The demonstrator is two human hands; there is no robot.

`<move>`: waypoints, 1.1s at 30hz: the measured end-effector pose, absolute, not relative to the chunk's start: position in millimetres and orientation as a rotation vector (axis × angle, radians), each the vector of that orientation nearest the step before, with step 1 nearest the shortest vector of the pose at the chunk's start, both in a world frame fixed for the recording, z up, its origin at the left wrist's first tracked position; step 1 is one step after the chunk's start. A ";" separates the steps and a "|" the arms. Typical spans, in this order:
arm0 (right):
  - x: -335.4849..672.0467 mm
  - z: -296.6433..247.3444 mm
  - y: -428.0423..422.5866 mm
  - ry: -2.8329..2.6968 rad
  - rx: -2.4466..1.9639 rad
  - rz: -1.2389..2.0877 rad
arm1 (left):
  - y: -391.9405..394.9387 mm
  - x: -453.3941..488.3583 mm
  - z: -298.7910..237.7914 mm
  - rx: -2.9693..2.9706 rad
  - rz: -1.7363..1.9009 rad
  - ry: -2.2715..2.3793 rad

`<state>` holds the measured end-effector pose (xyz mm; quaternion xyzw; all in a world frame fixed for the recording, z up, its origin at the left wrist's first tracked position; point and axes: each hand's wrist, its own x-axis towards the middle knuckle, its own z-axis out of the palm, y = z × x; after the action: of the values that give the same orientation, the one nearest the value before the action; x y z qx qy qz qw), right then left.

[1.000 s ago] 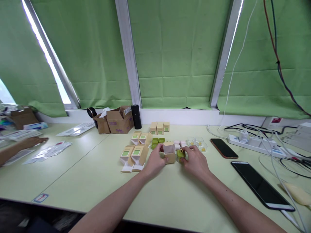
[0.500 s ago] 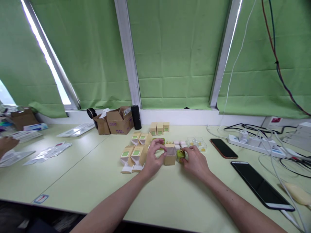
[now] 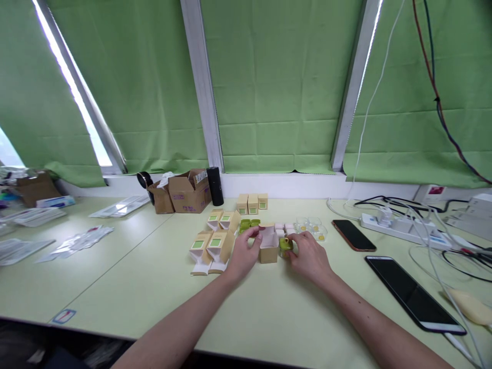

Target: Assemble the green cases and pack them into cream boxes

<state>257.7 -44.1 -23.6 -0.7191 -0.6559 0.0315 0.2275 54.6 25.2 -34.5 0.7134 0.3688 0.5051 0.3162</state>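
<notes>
My left hand (image 3: 242,253) grips a small tan carton (image 3: 268,247) that stands on the table with its top flaps open. Just right of it, my right hand (image 3: 307,254) closes its fingers on a small green jar (image 3: 285,246). Behind the carton lie more green jars (image 3: 249,223) and small white pieces (image 3: 284,226). Left of my hand lie several open tan cartons with green labels (image 3: 213,246). Three closed cartons (image 3: 252,203) stand in a row near the window sill.
Two phones (image 3: 353,234) (image 3: 413,293) lie to the right, with a power strip (image 3: 403,224) and tangled cables. Brown cardboard boxes (image 3: 188,190) and a black cylinder (image 3: 215,185) stand at the back. Plastic sleeves (image 3: 77,240) lie at the left. Clear lids (image 3: 313,225) sit behind my right hand.
My left hand went from holding the carton's top flap to gripping its side. The other person's hand at the far left has withdrawn out of view.
</notes>
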 end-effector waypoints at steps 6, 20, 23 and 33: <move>258.0 -24.6 -43.3 -1.813 -1.988 0.077 | 32.2 53.5 -34.2 1.688 1.254 0.895; 258.4 -25.2 -42.7 -1.841 -1.996 0.068 | 38.9 52.8 -37.9 1.463 1.130 0.852; 259.6 -27.8 -41.2 -1.844 -1.978 0.099 | 37.6 52.8 -36.4 1.446 1.135 0.843; 275.5 -33.5 -32.0 -1.573 -1.666 0.145 | 33.4 54.5 -32.6 1.370 1.116 0.851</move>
<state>275.5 -32.0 -33.5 -0.6617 -0.6249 0.0577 0.4102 54.5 33.4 -32.6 0.5803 0.3606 0.4727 0.5566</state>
